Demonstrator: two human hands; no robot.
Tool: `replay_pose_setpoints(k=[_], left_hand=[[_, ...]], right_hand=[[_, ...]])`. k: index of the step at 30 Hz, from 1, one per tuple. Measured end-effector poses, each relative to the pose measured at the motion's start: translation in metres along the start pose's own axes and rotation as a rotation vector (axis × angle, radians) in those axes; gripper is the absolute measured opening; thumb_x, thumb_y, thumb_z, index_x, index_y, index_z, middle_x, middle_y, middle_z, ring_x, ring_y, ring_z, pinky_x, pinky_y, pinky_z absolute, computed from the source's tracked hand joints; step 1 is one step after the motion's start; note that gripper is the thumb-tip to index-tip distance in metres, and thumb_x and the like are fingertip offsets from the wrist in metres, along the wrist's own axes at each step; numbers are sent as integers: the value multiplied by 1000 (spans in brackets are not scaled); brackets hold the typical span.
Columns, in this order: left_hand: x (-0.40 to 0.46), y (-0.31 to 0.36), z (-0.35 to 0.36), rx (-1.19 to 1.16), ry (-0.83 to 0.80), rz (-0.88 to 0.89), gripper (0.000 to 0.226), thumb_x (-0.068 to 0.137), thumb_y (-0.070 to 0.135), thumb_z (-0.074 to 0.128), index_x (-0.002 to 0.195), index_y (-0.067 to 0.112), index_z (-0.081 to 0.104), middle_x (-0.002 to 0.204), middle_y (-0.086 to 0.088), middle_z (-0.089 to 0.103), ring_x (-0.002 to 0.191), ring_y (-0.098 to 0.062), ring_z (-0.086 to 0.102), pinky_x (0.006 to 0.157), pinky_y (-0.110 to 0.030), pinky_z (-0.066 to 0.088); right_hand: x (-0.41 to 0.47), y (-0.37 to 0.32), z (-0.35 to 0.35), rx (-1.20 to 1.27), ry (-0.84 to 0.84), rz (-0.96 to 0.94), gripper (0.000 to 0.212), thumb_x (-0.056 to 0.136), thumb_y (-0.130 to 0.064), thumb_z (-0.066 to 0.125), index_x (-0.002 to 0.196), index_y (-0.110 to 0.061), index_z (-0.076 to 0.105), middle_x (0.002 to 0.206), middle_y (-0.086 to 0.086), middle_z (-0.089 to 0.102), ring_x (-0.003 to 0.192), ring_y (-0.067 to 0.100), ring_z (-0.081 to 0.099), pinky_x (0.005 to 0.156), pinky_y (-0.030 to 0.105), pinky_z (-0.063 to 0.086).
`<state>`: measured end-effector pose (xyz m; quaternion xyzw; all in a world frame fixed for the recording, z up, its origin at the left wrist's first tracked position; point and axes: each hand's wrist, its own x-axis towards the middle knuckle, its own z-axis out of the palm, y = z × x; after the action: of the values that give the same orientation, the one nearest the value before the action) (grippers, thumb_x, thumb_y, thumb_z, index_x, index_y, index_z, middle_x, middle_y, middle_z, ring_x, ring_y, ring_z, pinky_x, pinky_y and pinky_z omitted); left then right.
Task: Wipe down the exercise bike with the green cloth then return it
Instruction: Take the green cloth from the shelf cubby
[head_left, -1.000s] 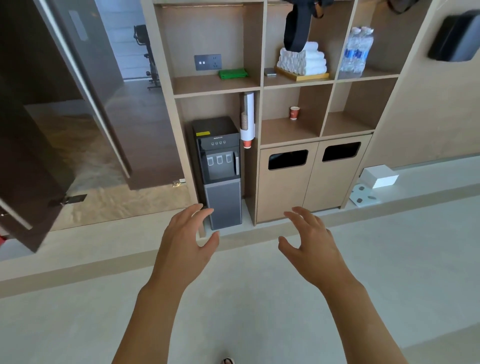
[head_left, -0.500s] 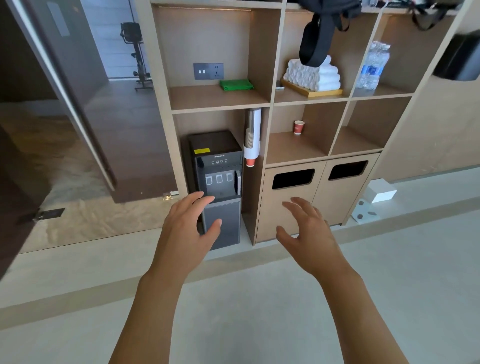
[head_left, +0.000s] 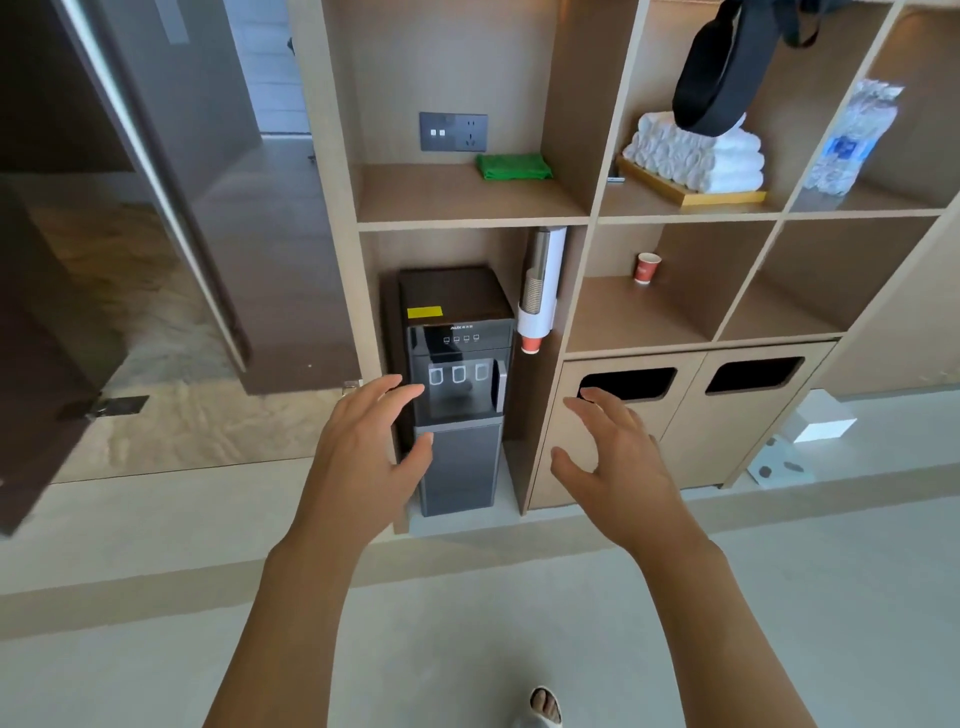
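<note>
- Straight ahead, we face a wooden shelf unit (head_left: 587, 218) divided into open compartments, with our two bare arms stretched out in front of us.
- Our left hand (head_left: 363, 452) hovers in front of a black water dispenser (head_left: 457, 384), its fingers loose and spread, grasping nothing.
- Our right hand (head_left: 618, 457) hovers before a cabinet door with a dark slot (head_left: 626, 384), fingers relaxed and slightly bent, also holding nothing.
- Up in the upper left compartment, the green cloth (head_left: 514, 167) lies folded on the shelf, just below a grey wall socket (head_left: 453, 132) and well apart from both hands.
- Next compartment to the right holds rolled white towels (head_left: 696, 156) on a wooden tray, with a black strap (head_left: 717, 78) hanging in front of them.
- Farther right stand water bottles (head_left: 852, 140).
- One red paper cup (head_left: 647, 268) stands on the middle shelf, and a cup dispenser (head_left: 543, 286) hangs beside the water dispenser.
- Off to the left, a dark glossy door (head_left: 171, 182) stands open.
</note>
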<state>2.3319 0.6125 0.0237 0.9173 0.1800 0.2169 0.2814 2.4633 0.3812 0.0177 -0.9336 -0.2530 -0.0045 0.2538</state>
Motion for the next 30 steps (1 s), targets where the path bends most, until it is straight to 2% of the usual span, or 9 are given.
replay_pose_setpoints(k=[8,12,18,22,28,30], left_hand=[[99,21,46,49,61,-62,48,98,32,66,145,28,57,155,9,49,145,-14,39,122,-46,37],[145,40,70,74,93,-80,48,98,32,66,146,28,57,156,10,48,145,-11,37,122,-40,34],[192,54,101,139,73,-95,49,99,34,65,146,30,55,156,11,47,145,-11,37,121,-39,34],[218,52,112,180,66,-98,49,99,37,64,147,34,53,156,14,45,145,-8,36,119,-33,31],[276,40,128,188,80,-27,47,98,36,66,144,29,57,152,11,50,143,-13,40,121,-42,37],[296,32,133,184,84,-17,47,97,36,68,142,30,58,152,10,50,144,-15,40,121,-43,38]], right_hand=[[127,48,-7,59,-17,-80,60,99,-45,63,155,-30,46,163,-9,37,149,19,36,121,52,39],[178,70,-16,71,-36,-109,58,100,-46,61,154,-32,44,163,-11,36,150,17,35,123,50,36],[237,98,-10,126,-73,-146,58,99,-44,61,154,-33,44,164,-9,35,150,18,35,122,52,38],[264,108,-7,144,-89,-159,56,99,-45,60,152,-34,45,164,-9,36,149,20,36,121,52,38],[317,105,1,148,-86,-159,58,102,-46,59,155,-35,40,166,-12,31,151,17,31,123,45,32],[334,102,7,147,-93,-160,59,101,-48,59,156,-36,40,167,-13,29,153,17,30,125,49,32]])
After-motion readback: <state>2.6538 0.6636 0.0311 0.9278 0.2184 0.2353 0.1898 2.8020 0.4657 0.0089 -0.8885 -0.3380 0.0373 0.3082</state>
